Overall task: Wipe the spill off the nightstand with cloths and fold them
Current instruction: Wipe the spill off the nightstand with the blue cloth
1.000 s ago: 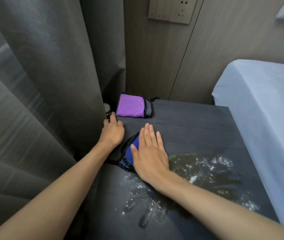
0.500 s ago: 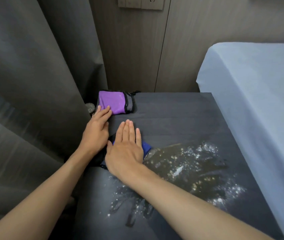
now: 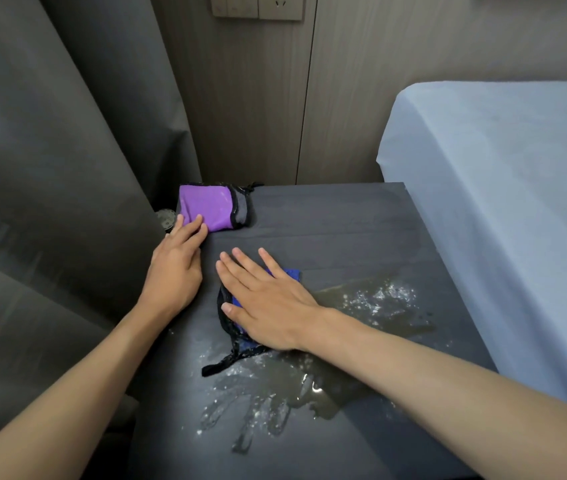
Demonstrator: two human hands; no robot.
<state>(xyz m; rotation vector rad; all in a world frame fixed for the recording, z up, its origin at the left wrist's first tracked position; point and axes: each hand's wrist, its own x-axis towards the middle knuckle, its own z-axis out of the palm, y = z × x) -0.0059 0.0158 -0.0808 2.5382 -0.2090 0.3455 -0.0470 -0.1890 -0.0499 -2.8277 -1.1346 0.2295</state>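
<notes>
Spill (image 3: 309,386) lay over the near and right part of the nightstand (image 3: 327,216). It was a murky puddle with white flecks and finger-like streaks running toward the front edge, and most of it was not yet wiped. Right forearm came in from the lower right, low over the wet patch, wrist flat.

Right hand (image 3: 268,299) was palm down on the blue cloth (image 3: 293,274), fingers straight and fanned apart, thumb out to the left. It was pressing, not pinching. Likely reason: a flat palm spreads the load so the cloth soaks and can slide through the puddle. Blue cloth sat at the puddle's left margin, mostly hidden under the hand. A blue corner showed past the fingers and the black trim trailed into the wet toward the front.

Left hand (image 3: 174,268) lay just beside the right one, not touching it. It was palm down on the dry top, fingers straight and close together, tips resting on the near-left corner of the purple cloth (image 3: 205,206). It was probably steadying that cloth or getting ready to drag it in; could not tell which.

Purple cloth was folded in the dry back-left corner, well apart from the spill. Small round thing (image 3: 165,218) sat beside it, half behind the curtain (image 3: 50,168), unidentifiable. Bed (image 3: 500,202) ran along the right side, wall socket (image 3: 257,6) at the back.
</notes>
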